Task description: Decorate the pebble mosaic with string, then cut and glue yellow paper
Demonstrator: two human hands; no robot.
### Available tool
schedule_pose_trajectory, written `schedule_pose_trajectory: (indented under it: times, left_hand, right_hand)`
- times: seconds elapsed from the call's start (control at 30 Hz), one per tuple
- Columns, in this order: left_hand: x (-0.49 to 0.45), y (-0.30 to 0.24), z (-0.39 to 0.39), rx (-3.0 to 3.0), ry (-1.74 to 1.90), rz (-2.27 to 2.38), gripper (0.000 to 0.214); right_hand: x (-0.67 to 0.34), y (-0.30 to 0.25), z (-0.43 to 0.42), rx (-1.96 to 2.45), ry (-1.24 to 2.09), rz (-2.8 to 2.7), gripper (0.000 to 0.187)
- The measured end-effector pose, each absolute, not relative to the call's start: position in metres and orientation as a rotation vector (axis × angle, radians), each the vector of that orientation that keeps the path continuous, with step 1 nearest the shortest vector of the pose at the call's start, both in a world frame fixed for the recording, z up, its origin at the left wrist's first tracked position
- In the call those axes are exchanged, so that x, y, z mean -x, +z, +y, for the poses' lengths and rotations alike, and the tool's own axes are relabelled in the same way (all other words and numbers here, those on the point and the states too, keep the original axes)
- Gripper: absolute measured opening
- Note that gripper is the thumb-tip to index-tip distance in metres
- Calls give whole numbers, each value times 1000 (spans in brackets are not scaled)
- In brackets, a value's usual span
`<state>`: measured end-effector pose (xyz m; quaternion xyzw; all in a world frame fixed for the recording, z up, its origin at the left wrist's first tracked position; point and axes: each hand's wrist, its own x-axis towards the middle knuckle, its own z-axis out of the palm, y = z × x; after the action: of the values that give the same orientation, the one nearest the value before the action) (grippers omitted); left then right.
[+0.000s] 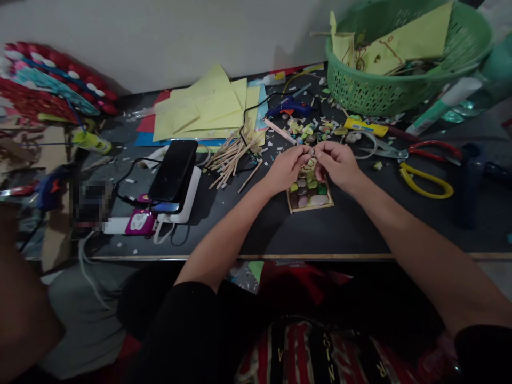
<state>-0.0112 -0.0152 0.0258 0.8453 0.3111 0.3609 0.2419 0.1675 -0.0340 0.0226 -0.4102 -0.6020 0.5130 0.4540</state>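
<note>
Red-and-black patterned cloth with pale letters (302,352) nearest the camera, below the fingers. Dark grey, flat tabletop (340,234) beneath both hands. Green perforated plastic basket (372,90): beyond the fingers, to their right. Loose pile of thin tan wooden sticks (234,161): left of the fingers. Left hand (288,165) and right hand (339,164): fingertips drawn together, thumbs and forefingers pinched; cannot tell what, if anything, sits between. Small four-sided panel edged with pale wooden strips (312,209): flat on tabletop, under and just nearer than the fingers; far part partly hidden. Smooth rounded pebbles (319,200) fill its near part, closely set: green, yellow-green, grey-brown, dark brown, pale pink.
</note>
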Motion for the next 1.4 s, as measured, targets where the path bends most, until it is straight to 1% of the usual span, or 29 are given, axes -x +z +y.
schedule_pose_trajectory:
  times: [0.1,0.17,0.23,0.37,0.43,0.53,0.7,0.93,1.03,1.13,1.27,1.4]
  left_hand:
    - [10,26,-15,-2208,1008,822,46]
    - [10,25,-14,-2148,1027,806,48]
    - [9,23,-13,-2081,1068,802,48]
    - [7,16,-9,-1937,1154,832,46]
    - [6,12,-8,-1884,1159,832,49]
    - [4,7,-6,-1796,1162,824,51]
    - [4,8,-6,-1793,1202,836,49]
    - [8,15,-10,-1972,1187,909,50]
    - [9,13,-8,-2054,1178,951,51]
    - [9,11,-6,-2098,1199,960,53]
    - [7,10,-7,-2102,1209,971,68]
    - [6,10,-12,-2032,1235,1000,61]
  right_hand:
    - [-167,22,-34,972,1282,-1451,36]
    - [-166,20,-35,964,1224,-1438,38]
    - [-166,20,-36,977,1058,-1420,37]
    - [-169,27,-40,1020,617,-1479,40]
    - [-172,33,-41,1039,473,-1582,34]
    - [-174,37,-42,1047,361,-1662,21]
    - [-172,30,-42,1059,308,-1659,17]
    - [-173,31,-46,1113,271,-1749,25]
    - [-173,30,-46,1149,252,-1769,26]
    - [-173,27,-45,1164,244,-1770,24]
    - [-172,26,-43,1143,246,-1746,18]
    - [-171,29,-43,1143,294,-1705,15]
